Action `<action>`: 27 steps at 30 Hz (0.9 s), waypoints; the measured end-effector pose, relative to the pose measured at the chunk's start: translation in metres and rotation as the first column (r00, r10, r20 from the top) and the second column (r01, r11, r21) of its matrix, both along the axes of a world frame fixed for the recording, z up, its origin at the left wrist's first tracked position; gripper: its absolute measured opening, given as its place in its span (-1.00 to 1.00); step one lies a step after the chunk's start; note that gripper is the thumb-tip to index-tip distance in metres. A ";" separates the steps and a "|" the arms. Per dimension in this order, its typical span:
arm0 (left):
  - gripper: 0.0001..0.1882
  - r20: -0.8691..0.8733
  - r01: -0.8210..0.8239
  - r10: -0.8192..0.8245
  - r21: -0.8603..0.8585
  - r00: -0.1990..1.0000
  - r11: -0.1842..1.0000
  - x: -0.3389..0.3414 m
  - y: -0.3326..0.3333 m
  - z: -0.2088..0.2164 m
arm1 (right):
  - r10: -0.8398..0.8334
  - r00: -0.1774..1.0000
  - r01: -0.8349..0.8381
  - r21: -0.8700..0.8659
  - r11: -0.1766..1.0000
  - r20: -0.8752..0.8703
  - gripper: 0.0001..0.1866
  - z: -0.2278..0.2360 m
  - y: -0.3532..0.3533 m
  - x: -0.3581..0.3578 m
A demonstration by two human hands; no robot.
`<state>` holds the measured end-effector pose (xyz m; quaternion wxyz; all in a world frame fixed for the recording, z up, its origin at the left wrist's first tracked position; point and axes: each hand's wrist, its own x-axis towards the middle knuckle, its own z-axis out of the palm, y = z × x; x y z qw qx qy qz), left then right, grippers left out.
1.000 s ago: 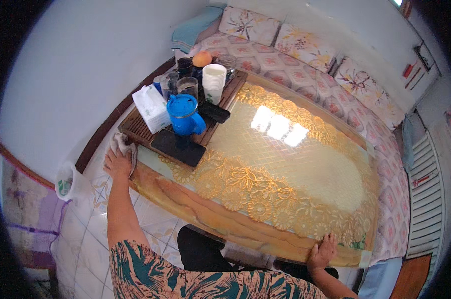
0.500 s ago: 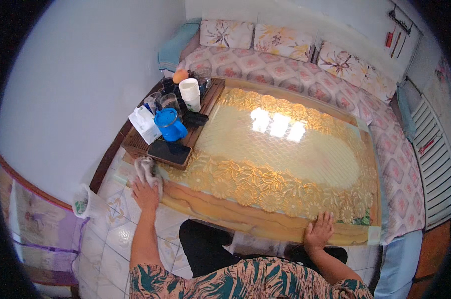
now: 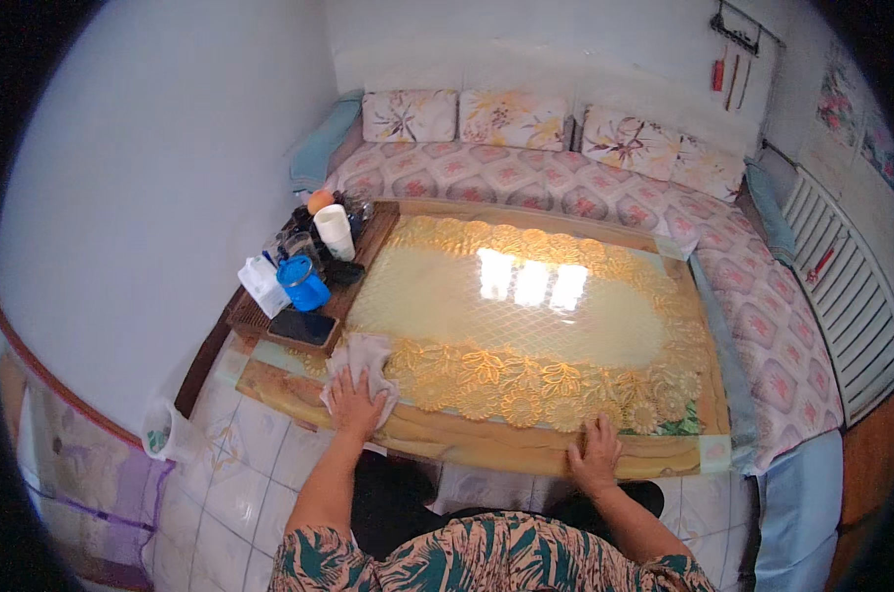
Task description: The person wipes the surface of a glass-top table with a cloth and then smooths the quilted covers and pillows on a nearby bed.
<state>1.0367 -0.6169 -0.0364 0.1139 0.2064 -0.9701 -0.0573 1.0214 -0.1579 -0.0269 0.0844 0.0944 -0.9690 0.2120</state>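
Note:
Flat on a pale, crumpled cloth (image 3: 376, 353) lies my left hand (image 3: 356, 403), its fingers spread over the fabric. The cloth rests at the near left of the table (image 3: 269, 387), beside the wooden tea tray (image 3: 240, 318). My right hand (image 3: 596, 456) touches the table's near edge towards the right, fingers apart and a little bent, with nothing in it. A clear sheet with a gold flower-patterned border (image 3: 526, 395) covers the tabletop.
On the tray stand a blue pitcher (image 3: 304, 284), a stack of white cups (image 3: 335, 235), a tissue pack (image 3: 261, 286), glasses and a dark phone (image 3: 302, 327). A sofa (image 3: 486, 170) runs behind and right. A white bin (image 3: 166, 434) stands at left.
My left hand and the cloth have moved right, from the table's left corner onto the tabletop near the tray. The cloth is more spread out. The head view has shifted; my right hand stays at the edge.

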 end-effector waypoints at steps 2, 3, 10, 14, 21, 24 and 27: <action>-0.24 0.043 -0.088 0.086 0.045 0.995 0.995 -0.021 -0.001 0.007 | -0.007 0.994 0.013 0.055 0.998 -0.106 -0.38 0.002 0.026 -0.005; -0.24 0.068 -0.130 0.126 0.067 0.990 0.989 -0.030 0.003 0.010 | -0.011 0.987 0.024 0.084 0.996 -0.157 -0.38 0.003 0.042 -0.007; -0.17 -0.039 0.300 -0.297 0.124 0.954 0.946 -0.072 0.113 0.008 | -0.246 0.951 0.270 0.119 0.955 -0.187 -0.42 0.000 0.070 -0.012; -0.16 -0.006 0.636 -0.641 0.132 0.768 0.760 -0.050 0.237 0.023 | -0.245 0.957 0.263 0.110 0.958 -0.155 -0.44 0.009 0.063 -0.011; -0.26 -0.109 0.712 -0.706 0.187 0.700 0.677 -0.034 0.210 0.027 | -0.249 0.957 0.267 0.122 0.956 -0.146 -0.43 0.009 0.067 -0.015; -0.24 -0.043 0.385 -0.383 0.049 0.923 0.922 -0.030 0.100 -0.009 | -0.260 0.954 0.277 0.115 0.954 -0.147 -0.45 0.013 0.061 -0.016; -0.22 0.039 0.070 -0.069 -0.018 0.997 0.997 -0.037 0.028 -0.013 | -0.263 0.959 0.275 0.131 0.952 -0.102 -0.44 0.019 0.056 -0.016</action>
